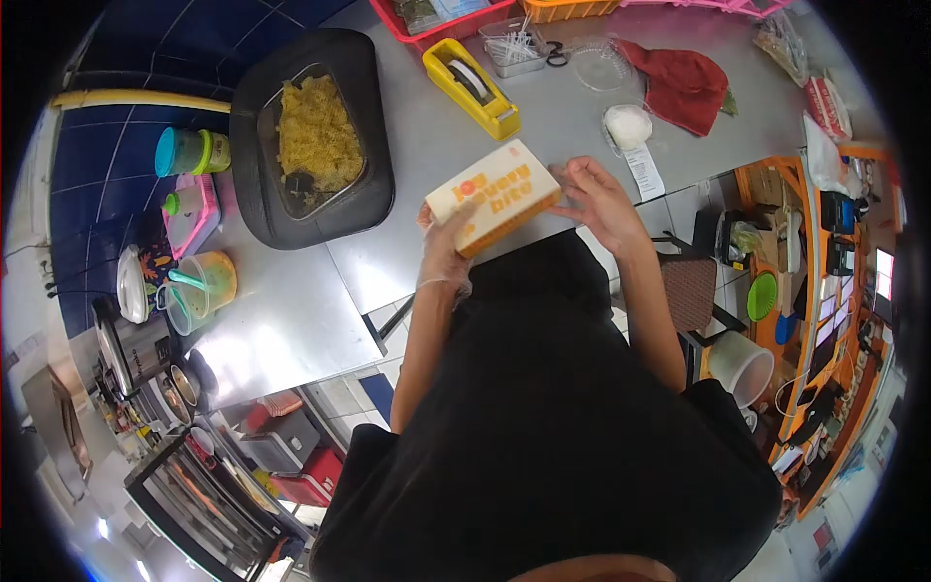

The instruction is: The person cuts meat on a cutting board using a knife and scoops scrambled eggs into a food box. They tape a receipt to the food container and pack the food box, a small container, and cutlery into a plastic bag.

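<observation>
A white and orange cardboard food box (514, 184) with printed lettering is held over the steel table's front edge, its lid down. My left hand (446, 254), in a thin clear plastic glove, is closed around the box's left end. Beside the right end is my right hand (609, 211), its fingers bent and drawn together close to the box. Whatever those fingers pinch, if anything, is too small or transparent to make out. Just behind the box stands a yellow tape dispenser (472, 89) with a roll in it.
On the left, a metal tray of yellow food (320, 136) rests on a black base. Plastic jugs (208, 281) and lidded tubs (181, 152) stand beyond it. A red cloth (674, 85), a white round bundle (628, 126) and a receipt (643, 173) lie at the right.
</observation>
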The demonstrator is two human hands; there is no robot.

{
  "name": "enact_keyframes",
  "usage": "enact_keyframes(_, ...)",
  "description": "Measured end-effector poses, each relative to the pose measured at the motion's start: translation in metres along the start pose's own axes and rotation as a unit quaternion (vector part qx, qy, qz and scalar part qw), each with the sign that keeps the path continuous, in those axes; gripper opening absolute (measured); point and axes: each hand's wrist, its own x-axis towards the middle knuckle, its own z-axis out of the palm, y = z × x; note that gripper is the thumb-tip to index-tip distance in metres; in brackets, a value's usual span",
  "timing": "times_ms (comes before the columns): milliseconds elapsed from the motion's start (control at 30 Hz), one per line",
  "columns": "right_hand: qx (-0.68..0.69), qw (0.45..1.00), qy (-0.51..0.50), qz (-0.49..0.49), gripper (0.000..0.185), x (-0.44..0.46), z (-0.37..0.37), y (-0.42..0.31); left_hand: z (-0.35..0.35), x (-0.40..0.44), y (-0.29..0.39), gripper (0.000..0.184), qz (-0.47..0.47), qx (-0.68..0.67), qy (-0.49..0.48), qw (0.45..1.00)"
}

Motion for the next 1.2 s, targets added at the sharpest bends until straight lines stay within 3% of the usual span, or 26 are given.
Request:
enact_keyframes(33, -0.016, 0.999, 0.008, -0.034, 0.016, -0.01, 0.01, -0.012, -0.005, -0.001, 0.002, 0.074, -0.002, 0.001, 0.001, 1.0)
enact_keyframes(100, -0.032, 0.997, 0.011, -0.069, 0.017, -0.02, 0.022, -0.013, -0.014, -0.001, 0.011, 0.057, -0.051, -0.074, -0.01, 0.996)
enact_keyframes(167, -0.205, 0.972, -0.044, -0.101, 0.02, -0.028, 0.028, 0.0, -0.017, -0.001, 0.018, 0.054, -0.053, -0.077, -0.034, 0.995)
enact_keyframes(267, -0.295, 0.941, -0.025, -0.166, 0.021, -0.022, 0.049, 0.031, -0.012, -0.006, 0.025, 0.051, -0.059, -0.088, -0.084, 0.991)
enact_keyframes(467, -0.356, 0.901, 0.013, -0.248, 0.025, -0.007, 0.067, 0.037, 0.001, -0.021, 0.028, 0.051, -0.042, -0.083, -0.085, 0.992)
enact_keyframes(533, -0.382, 0.894, 0.035, -0.231, 0.028, -0.006, 0.066, 0.04, -0.003, -0.019, 0.024, 0.05, -0.051, -0.131, -0.072, 0.987)
enact_keyframes(667, -0.434, 0.874, 0.088, -0.203, 0.039, -0.006, 0.062, 0.043, 0.001, -0.027, 0.018, 0.052, -0.028, -0.082, -0.027, 0.996)
enact_keyframes(967, -0.465, 0.873, 0.054, -0.137, 0.043, -0.02, 0.059, 0.018, 0.008, -0.035, 0.023, 0.055, -0.035, -0.121, -0.042, 0.991)
enact_keyframes(1067, -0.489, 0.851, 0.007, -0.191, 0.037, -0.011, 0.045, 0.023, 0.013, -0.037, 0.021, 0.053, 0.016, -0.069, 0.006, 0.997)
enact_keyframes(1200, -0.426, 0.868, -0.013, -0.256, 0.03, -0.009, 0.034, 0.034, 0.007, -0.035, 0.03, 0.052, -0.032, -0.064, -0.066, 0.995)
